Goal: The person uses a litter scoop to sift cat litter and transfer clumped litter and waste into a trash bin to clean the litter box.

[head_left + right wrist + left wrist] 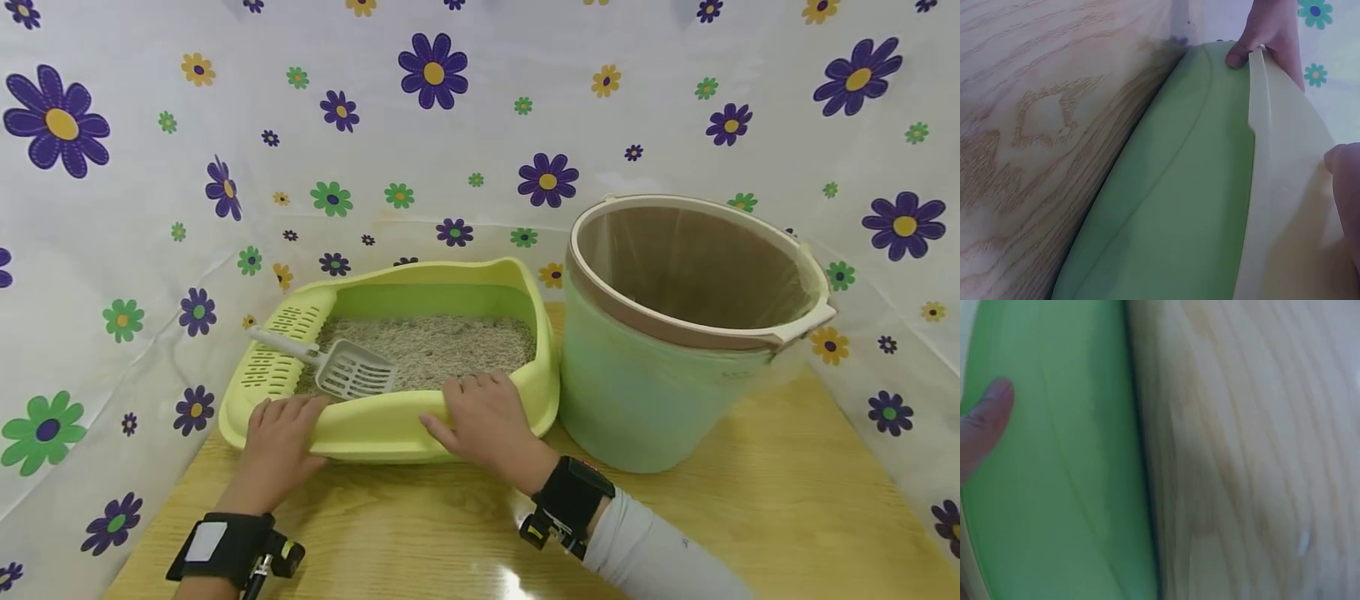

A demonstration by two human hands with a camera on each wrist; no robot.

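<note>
Left hand (276,440) and right hand (486,422) apart, both gripping litter tray (390,429) rim (scoop (341,367) inside); bucket (675,333) beside

Two forearms reach forward, each with a black wrist strap. The left hand (277,437) and right hand (483,421) lie palm down, fingers curled forward.

The head camera looked forward and down from the near side, taking in the whole table (787,508), the litter tray (390,429) and the bucket (645,392). The left wrist camera sat very close, blurred, facing the litter tray wall (1054,487) and table (1254,456). The right wrist camera viewed the same wall (1172,212) closely. All three views shared the tray's near wall.
</note>
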